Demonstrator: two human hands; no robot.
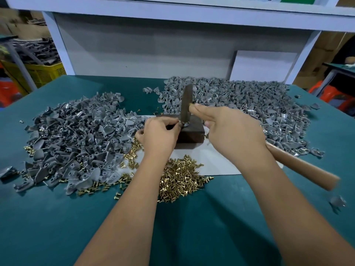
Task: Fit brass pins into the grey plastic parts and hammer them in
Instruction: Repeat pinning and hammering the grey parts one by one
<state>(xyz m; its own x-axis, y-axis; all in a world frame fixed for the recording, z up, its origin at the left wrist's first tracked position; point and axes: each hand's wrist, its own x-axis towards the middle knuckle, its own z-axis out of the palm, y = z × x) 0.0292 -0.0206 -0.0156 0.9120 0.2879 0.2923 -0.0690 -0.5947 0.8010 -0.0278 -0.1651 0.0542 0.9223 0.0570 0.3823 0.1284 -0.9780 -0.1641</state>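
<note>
Covering the bench (57, 217) is a teal mat, with a white shelf frame (172, 12) behind and a yellow plastic crate (44, 72) at left. The right hand (230, 129) grips a wooden-handled steel hammer (187, 100), head upright, handle running back toward the right. The left hand (159, 131) pinches a small grey plastic part (181, 124) on the dark block (189, 131), between grey heaps.

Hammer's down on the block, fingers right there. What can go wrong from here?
1. The left hand pinches the grey part on the dark block right beside the hammer head; a stray blow could hit the fingertips.
2. The right hand grips the hammer high, near the head, so the long handle swings over the right-hand pile of parts and may scatter it.
3. Loose brass pins lie near the block; knocks could send them rolling.
</note>
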